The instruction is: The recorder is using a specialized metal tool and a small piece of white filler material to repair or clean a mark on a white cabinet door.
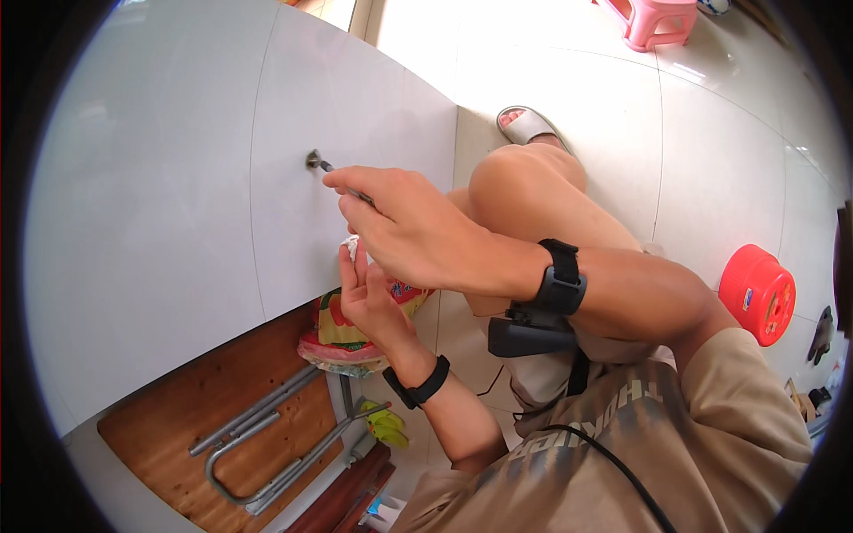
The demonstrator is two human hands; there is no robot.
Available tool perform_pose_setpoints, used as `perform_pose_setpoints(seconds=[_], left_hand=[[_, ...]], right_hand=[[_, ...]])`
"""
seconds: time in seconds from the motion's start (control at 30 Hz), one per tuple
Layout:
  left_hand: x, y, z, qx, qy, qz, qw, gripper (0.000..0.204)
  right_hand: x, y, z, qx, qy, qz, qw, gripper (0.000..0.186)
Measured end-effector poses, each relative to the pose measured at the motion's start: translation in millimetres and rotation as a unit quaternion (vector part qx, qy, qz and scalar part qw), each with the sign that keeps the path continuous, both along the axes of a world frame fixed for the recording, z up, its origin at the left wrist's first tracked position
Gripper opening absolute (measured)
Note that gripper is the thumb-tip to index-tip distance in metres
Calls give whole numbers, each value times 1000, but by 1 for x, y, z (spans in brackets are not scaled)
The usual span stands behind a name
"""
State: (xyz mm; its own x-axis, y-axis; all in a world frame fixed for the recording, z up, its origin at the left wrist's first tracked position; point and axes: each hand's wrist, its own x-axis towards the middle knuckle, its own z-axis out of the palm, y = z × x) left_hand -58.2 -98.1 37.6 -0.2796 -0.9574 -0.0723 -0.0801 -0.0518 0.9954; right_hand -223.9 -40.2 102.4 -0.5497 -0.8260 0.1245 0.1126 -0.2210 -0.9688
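Note:
My right hand (404,222) is closed around a slim dark tool (328,167) like a thin rod; its exact kind I cannot make out. The tool's tip is at a small round metal-coloured fitting or hole (313,160) in the pale, glossy wall panel (346,107). Just below, my left hand (373,306) has its fingers pinched on a small crumpled white piece (351,243), like tissue or paper. The left fingers are beneath the right hand, close to the panel. Black straps circle both wrists.
A red and yellow plastic bag (342,342) is below my left hand. A wooden folding table (169,431) with grey metal legs leans by the panel, near yellow-green items (386,425). A red stool (771,293) stands at right, a pink stool (657,22) at the top.

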Motion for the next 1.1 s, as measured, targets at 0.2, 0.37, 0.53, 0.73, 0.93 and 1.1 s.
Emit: perform_pose_setpoints(seconds=[0.2,0.37,0.53,0.73,0.93,1.1], left_hand=[[-9,-1,15,-27,-29,-4,999,63],[-29,-9,29,-59,-21,-8,998,62],[-51,-28,46,-95,-18,-17,995,62],[-70,-51,46,-114,-11,-44,992,64],[-54,-49,6,23,25,-50,998,58],[-10,-16,-18,39,-40,-23,998,54]], right_hand=[[-2,-1,-6,21,-12,14,1000,41],[2,-5,-11,24,-29,-7,999,41],[4,1,-9,36,-42,2,998,40],[-5,-2,-3,36,-105,-39,993,40],[-3,6,1,69,-86,-3,994,41],[19,2,3,20,-85,-21,996,37]])
